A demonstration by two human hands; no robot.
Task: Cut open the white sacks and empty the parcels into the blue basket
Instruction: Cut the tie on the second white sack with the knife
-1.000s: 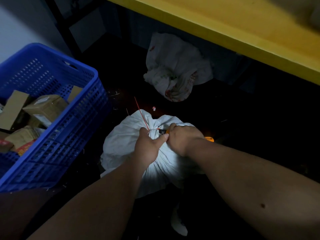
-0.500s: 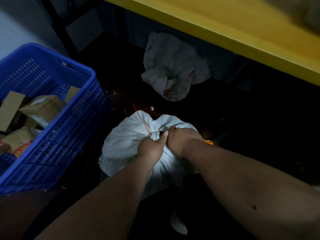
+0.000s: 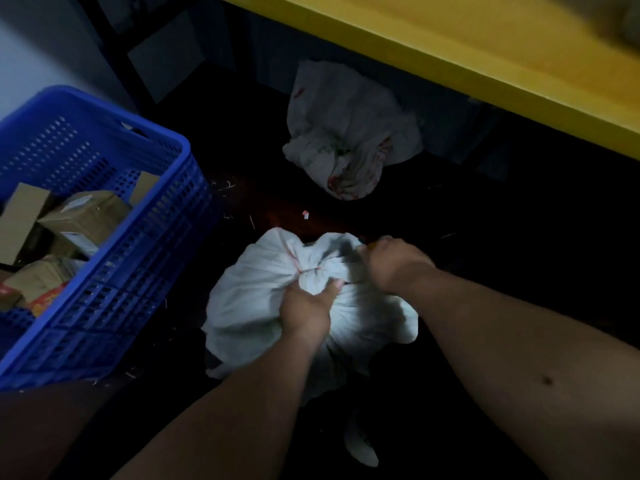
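A full white sack [image 3: 256, 299] lies on the dark floor, its neck bunched and bound with a thin red tie [image 3: 304, 270]. My left hand [image 3: 306, 308] grips the bunched cloth just below the tie. My right hand [image 3: 393, 259] is closed at the sack's upper right edge, with a sliver of an orange cutter [image 3: 370, 244] showing at its fingers. The blue basket [image 3: 149, 271] stands to the left and holds several brown cardboard parcels [image 3: 86, 216].
A crumpled, flat white sack [image 3: 349, 140] with red print lies farther back under a yellow table edge [image 3: 450, 60]. A dark frame leg [image 3: 117, 57] rises behind the basket. Small scraps litter the floor, and a white shred [image 3: 362, 448] lies near me.
My right hand has moved up and to the right, away from my left hand. The loose red strand that stuck up from the knot no longer stands out.
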